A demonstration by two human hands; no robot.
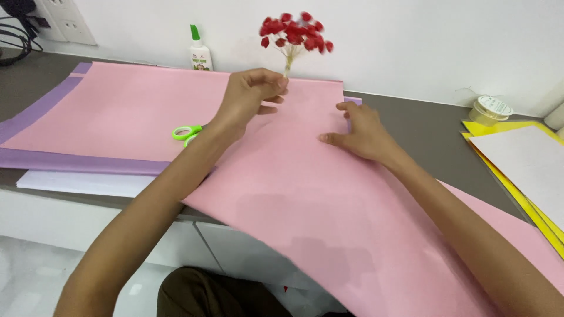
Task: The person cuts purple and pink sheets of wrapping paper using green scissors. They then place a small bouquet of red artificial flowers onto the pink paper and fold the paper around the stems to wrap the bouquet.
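My left hand (249, 97) is closed on the pale stem of a small bunch of red artificial flowers (295, 32), holding it upright above the table. My right hand (359, 132) lies flat with fingers spread on a large pink paper sheet (329, 205). That sheet runs diagonally and hangs over the table's front edge. Another pink sheet (129, 108) lies under it to the left, on top of a purple sheet (35, 117).
Green-handled scissors (187, 132) lie on the pink paper beside my left forearm. A white glue bottle with a green cap (200, 51) stands at the wall. A roll of ribbon (490, 110) and yellow and white sheets (523, 158) are at the right. White paper (82, 183) sits at the table's front left.
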